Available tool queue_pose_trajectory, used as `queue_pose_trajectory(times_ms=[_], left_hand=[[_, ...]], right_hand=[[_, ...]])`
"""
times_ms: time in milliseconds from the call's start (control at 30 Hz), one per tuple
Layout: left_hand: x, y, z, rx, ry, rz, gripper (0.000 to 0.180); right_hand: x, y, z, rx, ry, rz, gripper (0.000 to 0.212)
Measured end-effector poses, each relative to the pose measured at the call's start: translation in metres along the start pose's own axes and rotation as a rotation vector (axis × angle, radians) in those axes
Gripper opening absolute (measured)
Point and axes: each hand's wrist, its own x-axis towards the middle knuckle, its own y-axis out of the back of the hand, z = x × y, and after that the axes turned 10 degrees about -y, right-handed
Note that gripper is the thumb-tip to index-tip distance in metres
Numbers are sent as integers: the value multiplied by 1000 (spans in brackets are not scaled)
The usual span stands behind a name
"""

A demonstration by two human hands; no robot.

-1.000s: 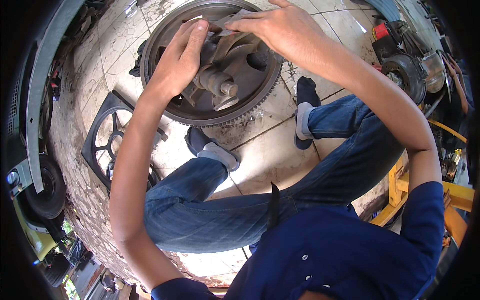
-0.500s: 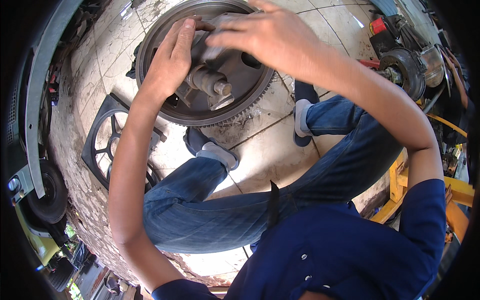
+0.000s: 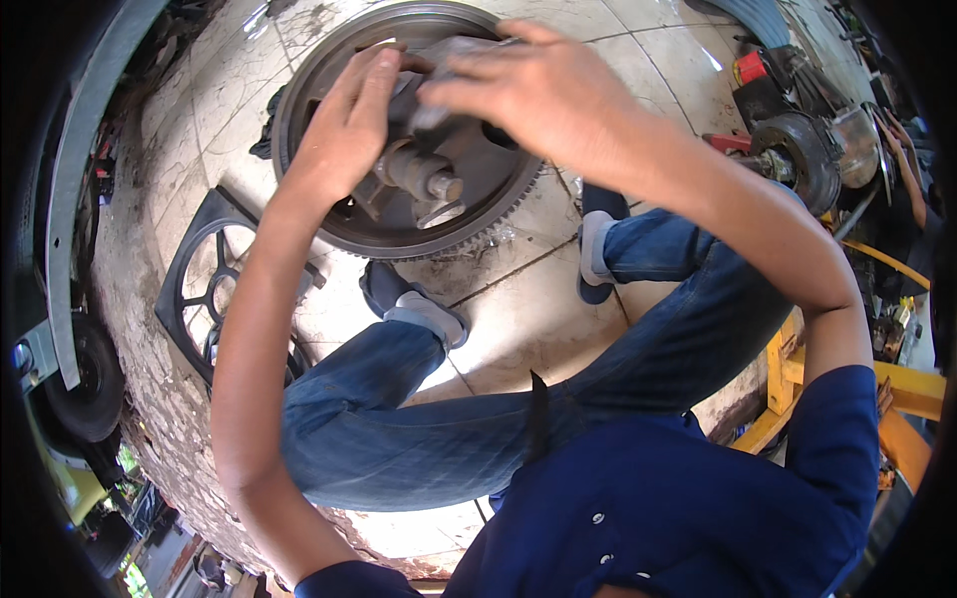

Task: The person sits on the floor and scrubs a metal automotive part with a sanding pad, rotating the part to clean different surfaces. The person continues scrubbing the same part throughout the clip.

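On the tiled floor before me lies a large dark metal flywheel [image 3: 498,177] with a toothed rim. A crankshaft [image 3: 417,171] with a stubby round end rises from its middle. My left hand [image 3: 349,120] is curled at the crankshaft's far part, fingertips bent over and partly hidden. My right hand [image 3: 528,95] is smeared by motion above the same part. A crumpled grey piece, like a rag or thin sheet [image 3: 436,108], shows under its fingers; its exact kind is unclear.
A black spoked frame [image 3: 189,269] lies left of the flywheel. My sandalled feet stand on its near side. At right are a machine with a round drum [image 3: 797,149] and a yellow metal frame [image 3: 778,389]. A tyre [image 3: 85,379] is at far left.
My right hand has shifted slightly to the right, still blurred, and more of the grey piece shows beneath it. My left hand stays at nearly the same spot on the crankshaft.
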Motion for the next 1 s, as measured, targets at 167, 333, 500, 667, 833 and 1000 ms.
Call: queue_pose_trajectory(times_ms=[167,333,500,667,833,1000], left_hand=[[-3,0,5,8,11,7,51],[-1,1,-1,-79,45,9,54],[-3,-3,9,4,15,36,56],[1,4,-1,-85,72,5,61],[-2,3,-5,-30,65,-2,67],[-2,5,9,-187,148,-35,71]], right_hand=[[6,-12,23,97,-112,-100,24],[2,3,-11,60,95,161,25],[10,-3,32,98,-69,-172,40],[2,-1,-8,-51,60,115,27],[8,-2,18,49,-11,-59,28],[3,-3,12,39,30,41,30]])
